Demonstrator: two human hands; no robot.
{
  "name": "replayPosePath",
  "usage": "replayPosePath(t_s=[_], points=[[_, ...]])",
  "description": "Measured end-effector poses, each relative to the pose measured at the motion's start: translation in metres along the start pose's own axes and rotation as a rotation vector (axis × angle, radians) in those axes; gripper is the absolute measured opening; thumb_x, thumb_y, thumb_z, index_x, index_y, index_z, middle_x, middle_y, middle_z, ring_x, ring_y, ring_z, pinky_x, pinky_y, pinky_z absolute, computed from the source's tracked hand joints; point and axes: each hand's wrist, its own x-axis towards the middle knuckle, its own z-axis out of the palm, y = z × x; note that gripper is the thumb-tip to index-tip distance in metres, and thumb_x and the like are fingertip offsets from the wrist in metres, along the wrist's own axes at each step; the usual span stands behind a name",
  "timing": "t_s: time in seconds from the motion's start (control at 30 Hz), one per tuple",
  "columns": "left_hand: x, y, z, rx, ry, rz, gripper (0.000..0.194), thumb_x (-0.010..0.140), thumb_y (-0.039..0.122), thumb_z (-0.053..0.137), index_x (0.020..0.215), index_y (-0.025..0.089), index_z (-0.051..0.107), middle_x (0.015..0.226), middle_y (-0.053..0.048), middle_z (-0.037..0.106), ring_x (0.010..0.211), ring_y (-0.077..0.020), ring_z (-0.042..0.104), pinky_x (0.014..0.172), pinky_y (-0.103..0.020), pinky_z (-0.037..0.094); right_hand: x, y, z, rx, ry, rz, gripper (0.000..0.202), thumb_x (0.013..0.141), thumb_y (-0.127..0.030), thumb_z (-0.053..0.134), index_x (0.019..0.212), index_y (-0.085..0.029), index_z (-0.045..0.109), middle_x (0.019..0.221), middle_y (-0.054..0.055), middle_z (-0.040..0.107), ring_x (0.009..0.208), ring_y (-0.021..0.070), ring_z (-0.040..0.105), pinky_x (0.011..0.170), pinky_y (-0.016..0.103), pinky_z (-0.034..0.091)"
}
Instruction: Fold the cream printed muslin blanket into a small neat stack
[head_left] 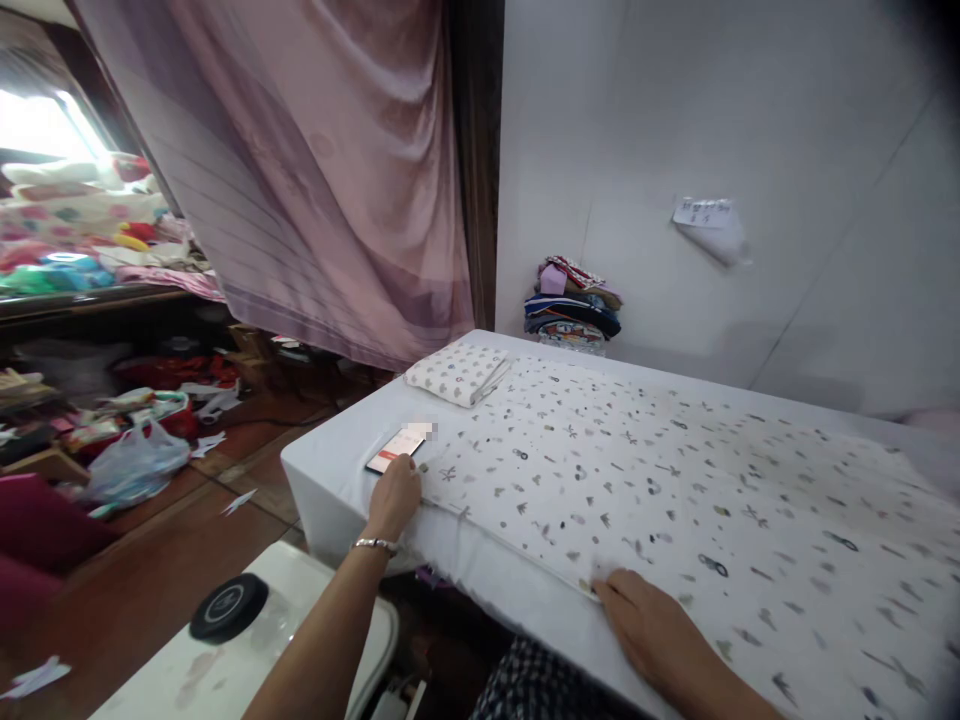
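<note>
On the white table, both hands, left hand (394, 497) and right hand (651, 622), lie open, flat, pressing the near hem of the white leaf-printed cloth (675, 490); smoothing seems underway, and next calls for sliding outward.

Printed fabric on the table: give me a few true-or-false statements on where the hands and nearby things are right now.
1. Both hands rest on the near edge of the printed fabric. True: left hand, right hand.
2. The phone lies beside the right hand. False: it lies just beyond the left hand.
3. A folded piece of the same print sits at the table's far left corner. True.
4. The stack of folded clothes is on the floor. False: it sits against the wall at the table's far edge.
5. The left wrist is bare. False: it wears a bracelet.
</note>
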Motion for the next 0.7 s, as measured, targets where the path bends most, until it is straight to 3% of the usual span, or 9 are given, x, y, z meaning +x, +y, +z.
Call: replayPosePath(t_s=[0.17,0.3,0.4,0.47,0.53,0.63,0.7], points=[[-0.003,0.006,-0.003,0.144,0.014,0.034,0.015,0.083,0.017,0.042,0.091,0.019,0.054,0.101,-0.012,0.062,0.094,-0.026,0.06,0.073,-0.033,0.044,0.003,-0.003,-0.008,0.063,-0.032,-0.028,0.029,0.087,-0.014,0.043,0.111,-0.019,0.057,0.096,0.007,0.062,0.082,0.0178,0.057,0.071,0.027,0.047],[0.003,0.046,0.0,0.202,0.094,0.268,0.02,0.087,0.029,0.045,0.098,0.018,0.059,0.11,-0.014,0.061,0.104,-0.0278,0.057,0.085,-0.036,0.045,0.01,-0.006,-0.011,0.095,-0.106,-0.004,0.027,0.086,-0.012,0.041,0.106,-0.019,0.058,0.093,0.007,0.06,0.08,0.0176,0.056,0.067,0.026,0.045],[0.014,0.079,0.017,0.12,0.084,0.501,0.033,0.087,0.039,0.049,0.114,0.021,0.057,0.129,-0.014,0.054,0.122,-0.0267,0.048,0.101,-0.038,0.038,0.011,-0.01,-0.013,0.096,-0.109,0.023,0.027,0.088,-0.014,0.039,0.107,-0.018,0.057,0.094,0.008,0.059,0.081,0.0184,0.054,0.069,0.028,0.045],[0.022,0.089,0.033,0.131,0.044,0.549,0.04,0.085,0.042,0.053,0.119,0.022,0.055,0.138,-0.014,0.047,0.13,-0.0291,0.039,0.107,-0.044,0.031,0.006,-0.012,-0.017,0.108,-0.09,0.039,0.027,0.089,-0.016,0.039,0.11,-0.018,0.056,0.097,0.009,0.059,0.084,0.0187,0.052,0.074,0.03,0.044],[0.03,0.088,0.047,0.175,-0.01,0.533,0.042,0.083,0.042,0.054,0.121,0.023,0.055,0.139,-0.014,0.046,0.132,-0.0314,0.037,0.107,-0.05,0.03,-0.003,-0.012,-0.022,0.131,-0.065,0.053,0.026,0.091,-0.017,0.039,0.11,-0.018,0.056,0.099,0.009,0.059,0.088,0.0182,0.052,0.079,0.03,0.043],[0.044,0.075,0.06,0.25,-0.049,0.55,0.042,0.083,0.042,0.047,0.12,0.024,0.056,0.139,-0.012,0.047,0.131,-0.0291,0.039,0.105,-0.048,0.032,-0.03,-0.008,-0.034,0.152,-0.03,0.104,0.024,0.093,-0.018,0.038,0.104,-0.019,0.058,0.1,0.008,0.06,0.091,0.0167,0.052,0.083,0.03,0.043],[0.055,0.065,0.063,0.309,-0.097,0.638,0.037,0.081,0.038,0.044,0.115,0.033,0.058,0.138,-0.001,0.05,0.133,-0.0272,0.036,0.106,-0.049,0.03,-0.056,0.0,-0.044,0.131,0.007,0.17,0.024,0.093,-0.018,0.037,0.104,-0.019,0.059,0.103,0.008,0.061,0.095,0.0165,0.053,0.085,0.031,0.043]])
